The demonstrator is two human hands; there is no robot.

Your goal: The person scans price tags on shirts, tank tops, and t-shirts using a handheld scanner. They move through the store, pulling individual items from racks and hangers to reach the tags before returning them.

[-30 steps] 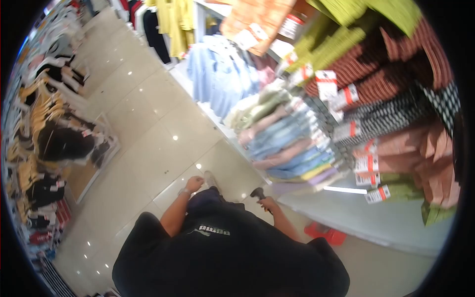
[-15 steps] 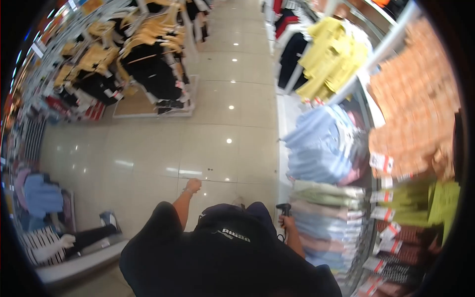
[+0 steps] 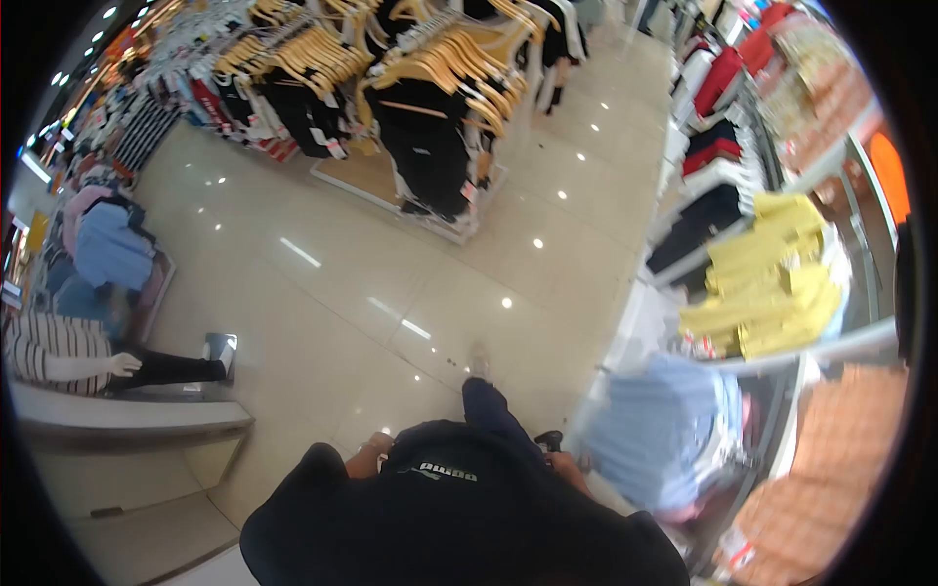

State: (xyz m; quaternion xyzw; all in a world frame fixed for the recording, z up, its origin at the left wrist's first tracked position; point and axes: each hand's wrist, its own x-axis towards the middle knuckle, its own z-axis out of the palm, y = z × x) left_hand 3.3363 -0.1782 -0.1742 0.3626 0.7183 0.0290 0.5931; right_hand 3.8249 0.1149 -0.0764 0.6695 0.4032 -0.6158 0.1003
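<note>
shiny floor stretches past hanging clothes. the right hand grasps a black device, which pokes out just ahead of it, its long axis too unclear to tell, with blue shirts near on the right. the left hand is farther off, partly hidden by the black top; whether it is clenched i cannot tell.

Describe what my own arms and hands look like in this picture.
You wear a black top with pale lettering across the chest. Its black sleeves leave your forearms bare at least in part. Your left hand and right hand show no gloves. Both look small and blurred, so I can't make out rings or anything on the wrists.
</note>
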